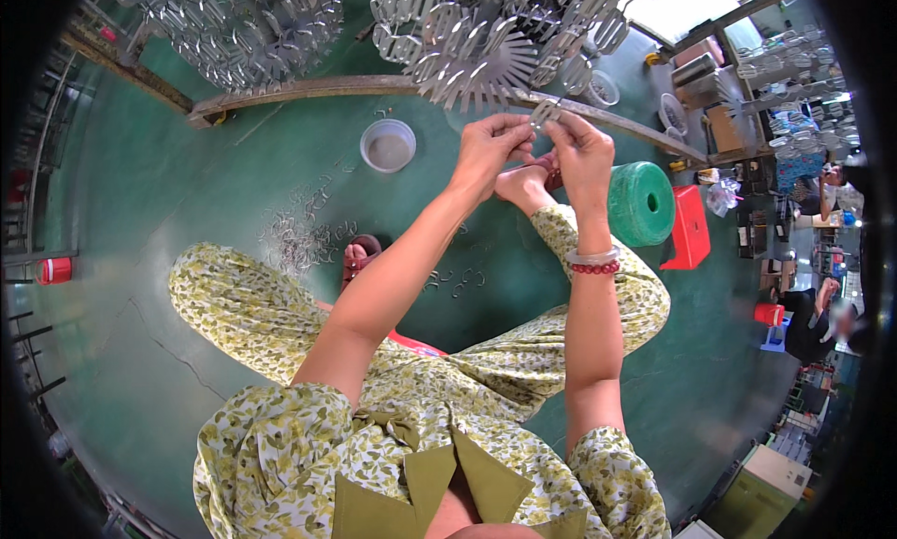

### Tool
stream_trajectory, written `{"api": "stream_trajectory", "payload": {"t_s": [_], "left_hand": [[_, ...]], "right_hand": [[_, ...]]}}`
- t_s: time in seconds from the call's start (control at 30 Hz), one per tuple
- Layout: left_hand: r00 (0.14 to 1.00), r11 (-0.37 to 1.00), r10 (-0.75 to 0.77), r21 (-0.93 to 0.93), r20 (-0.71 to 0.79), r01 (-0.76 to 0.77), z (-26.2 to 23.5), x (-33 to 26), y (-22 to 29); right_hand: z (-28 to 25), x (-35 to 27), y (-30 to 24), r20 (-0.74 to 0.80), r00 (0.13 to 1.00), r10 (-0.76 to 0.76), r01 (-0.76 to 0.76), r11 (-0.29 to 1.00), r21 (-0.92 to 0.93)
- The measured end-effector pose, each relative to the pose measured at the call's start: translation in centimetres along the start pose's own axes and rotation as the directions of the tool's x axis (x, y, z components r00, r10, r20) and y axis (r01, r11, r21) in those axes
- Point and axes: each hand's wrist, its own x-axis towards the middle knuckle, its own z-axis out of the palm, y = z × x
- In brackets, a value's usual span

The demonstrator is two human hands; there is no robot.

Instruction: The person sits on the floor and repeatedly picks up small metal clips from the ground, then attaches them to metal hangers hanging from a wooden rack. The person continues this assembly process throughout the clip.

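Both my arms reach forward to the edge of a rack hung with many flat silver metal pieces (pixel 495 67). My right hand (pixel 583 156) is closed, with thumb and fingers pinching a small slotted metal piece (pixel 546 115) below the hanging cluster. Beside it, my left hand (pixel 492 152) is closed too, fingertips pressed together close to the same piece. Whatever sits in the left fingertips is too small to make out. On the floor between my legs and further left lie scattered curved metal hooks (pixel 301 240).
A rusty rack rail (pixel 318 88) crosses in front of me. A pale plastic bowl (pixel 366 150) stands on the floor. At the right are a green plastic drum-shaped object (pixel 632 207) and a red stool (pixel 690 229). Another person (pixel 811 319) sits far right.
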Motion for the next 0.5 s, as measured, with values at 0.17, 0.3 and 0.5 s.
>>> {"api": "stream_trajectory", "payload": {"t_s": [0.17, 0.3, 0.5], "left_hand": [[0.997, 0.999, -0.012, 0.040, 0.081, 0.009, -0.8, -0.1, 0.2], [0.991, 0.991, -0.005, 0.131, 0.134, -0.012, -1.5, 0.0, -0.4], [0.976, 0.983, -0.091, 0.172, 0.196, 0.057, -1.8, 0.4, -0.9]], "right_hand": [[-0.3, 0.1, 0.1, 0.031, 0.999, 0.025, -0.022, 0.996, -0.084], [-0.6, 0.1, -0.1, 0.013, 1.000, -0.020, 0.021, 0.989, -0.149], [-2.1, 0.2, -2.5, 0.282, 0.957, -0.072, 0.169, 0.927, -0.334]]}}
